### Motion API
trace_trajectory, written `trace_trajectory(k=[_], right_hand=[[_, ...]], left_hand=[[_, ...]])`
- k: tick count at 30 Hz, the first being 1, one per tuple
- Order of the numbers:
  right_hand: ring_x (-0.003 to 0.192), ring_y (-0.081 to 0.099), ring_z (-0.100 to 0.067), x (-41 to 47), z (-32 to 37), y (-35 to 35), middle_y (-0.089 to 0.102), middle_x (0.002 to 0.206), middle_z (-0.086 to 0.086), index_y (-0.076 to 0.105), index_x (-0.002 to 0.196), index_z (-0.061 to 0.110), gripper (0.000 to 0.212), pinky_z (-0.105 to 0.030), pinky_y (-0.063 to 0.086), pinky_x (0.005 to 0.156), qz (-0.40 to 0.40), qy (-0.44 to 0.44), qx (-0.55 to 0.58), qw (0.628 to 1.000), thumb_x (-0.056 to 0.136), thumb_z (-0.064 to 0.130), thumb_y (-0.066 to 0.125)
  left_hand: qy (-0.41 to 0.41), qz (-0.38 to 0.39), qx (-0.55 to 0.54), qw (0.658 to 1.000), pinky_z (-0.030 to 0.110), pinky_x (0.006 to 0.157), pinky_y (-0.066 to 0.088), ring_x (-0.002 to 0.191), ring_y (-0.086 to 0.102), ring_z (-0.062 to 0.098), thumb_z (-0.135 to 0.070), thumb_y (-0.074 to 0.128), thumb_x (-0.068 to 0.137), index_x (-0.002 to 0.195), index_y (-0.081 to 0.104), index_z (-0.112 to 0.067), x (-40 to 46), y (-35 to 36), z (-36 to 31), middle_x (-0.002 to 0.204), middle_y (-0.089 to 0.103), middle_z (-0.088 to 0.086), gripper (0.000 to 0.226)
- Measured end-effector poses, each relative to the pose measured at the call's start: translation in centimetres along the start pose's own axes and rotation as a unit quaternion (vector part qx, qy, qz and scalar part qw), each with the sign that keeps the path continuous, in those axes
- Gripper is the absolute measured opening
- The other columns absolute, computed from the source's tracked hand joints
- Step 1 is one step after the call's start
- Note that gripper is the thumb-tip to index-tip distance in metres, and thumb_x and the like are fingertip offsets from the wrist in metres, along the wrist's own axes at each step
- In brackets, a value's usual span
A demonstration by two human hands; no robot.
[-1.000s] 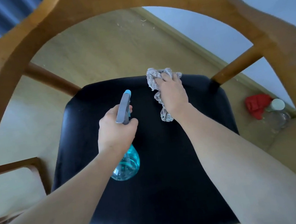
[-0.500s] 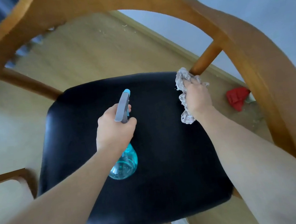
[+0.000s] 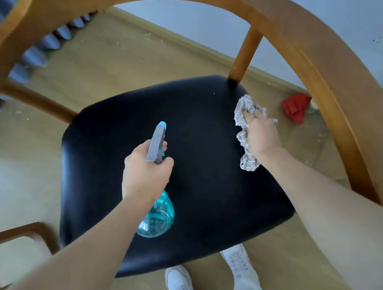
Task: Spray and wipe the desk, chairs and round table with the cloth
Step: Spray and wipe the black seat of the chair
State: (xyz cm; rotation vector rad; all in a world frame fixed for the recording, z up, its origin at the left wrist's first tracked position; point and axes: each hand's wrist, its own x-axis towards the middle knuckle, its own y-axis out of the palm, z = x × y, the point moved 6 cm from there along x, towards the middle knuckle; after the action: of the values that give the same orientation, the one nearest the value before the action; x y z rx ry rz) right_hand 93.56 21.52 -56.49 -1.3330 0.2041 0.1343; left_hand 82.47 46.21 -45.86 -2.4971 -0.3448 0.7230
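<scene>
Two implements in use, one chair under treatment. Item one: cloth [image 3: 248,159], grey, crumpled and loosely bunched, lying on the right-hand edge of the black seat [image 3: 205,203] near the rear corner by the wooden spindle [image 3: 244,55]; the right hand [image 3: 261,135] presses down on it with fingers bent into the folds, fabric spilling out ahead of the fingertips and behind the wrist. Judged soft, light and limp; it should conform to the seat's rounded edge, and is best worked from a palm-down hold on its bunched middle, since the loose ends will trail or fold under. Item two: spray bottle [image 3: 157,219], clear blue-green body with grey trigger head and blue nozzle, held over the middle of the seat; the left hand [image 3: 145,172] is wrapped round the neck just beneath the head, one finger reaching forward by the trigger. Judged light, rigid plastic, partly filled as far as the tint shows; the neck is the natural grip, the smooth body likely slippery if wet. Item three: chair, curved wooden backrest [image 3: 320,59] arching over the padded seat, whose smooth dark covering looks leather-like, so liquid should bead rather than soak in. Also present: white shoes [image 3: 179,285] below the seat's front edge, a red object [image 3: 295,109] on the wood floor beside the wall, curtain folds at upper left.
</scene>
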Motion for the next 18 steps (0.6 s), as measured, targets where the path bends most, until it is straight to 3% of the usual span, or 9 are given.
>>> trace_trajectory(k=[7, 13, 18], right_hand=[[0.137, 0.03, -0.037, 0.1, 1.2, -1.0, 0.034, 0.15, -0.014, 0.041, 0.142, 0.01, 0.047, -0.053, 0.029, 0.109, -0.061, 0.022, 0.076, 0.995, 0.096, 0.007, 0.049], [0.138, 0.026, -0.034, 3.3, 7.2, -4.0, 0.03, 0.151, -0.008, 0.036, 0.146, 0.017, 0.06, -0.047, 0.029, 0.111, -0.109, -0.127, 0.046, 0.985, 0.09, 0.0, 0.051], [0.14, 0.019, -0.036, 5.8, 13.1, -3.1, 0.019, 0.156, -0.005, 0.033, 0.146, 0.02, 0.051, -0.047, 0.014, 0.115, -0.054, -0.175, -0.004, 0.983, 0.098, 0.01, 0.045]], left_hand=[[-0.002, 0.012, -0.014, 1.0, 0.039, 0.07, 0.057, 0.055, 0.058, 0.02, -0.006, 0.056, 0.083, 0.095, 0.063, -0.022, 0.9, -0.1, -0.8, 0.087, 0.066, 0.004, 0.021], [-0.014, 0.008, -0.009, 1.0, 0.037, 0.069, 0.056, 0.055, 0.06, 0.02, -0.007, 0.056, 0.083, 0.093, 0.061, -0.024, 2.2, 0.6, -1.1, 0.082, 0.064, 0.003, 0.02], [-0.019, -0.014, -0.019, 1.0, 0.037, 0.067, 0.056, 0.056, 0.058, 0.021, -0.006, 0.055, 0.082, 0.096, 0.062, -0.022, 3.7, 0.3, -2.0, 0.086, 0.064, 0.005, 0.022]])
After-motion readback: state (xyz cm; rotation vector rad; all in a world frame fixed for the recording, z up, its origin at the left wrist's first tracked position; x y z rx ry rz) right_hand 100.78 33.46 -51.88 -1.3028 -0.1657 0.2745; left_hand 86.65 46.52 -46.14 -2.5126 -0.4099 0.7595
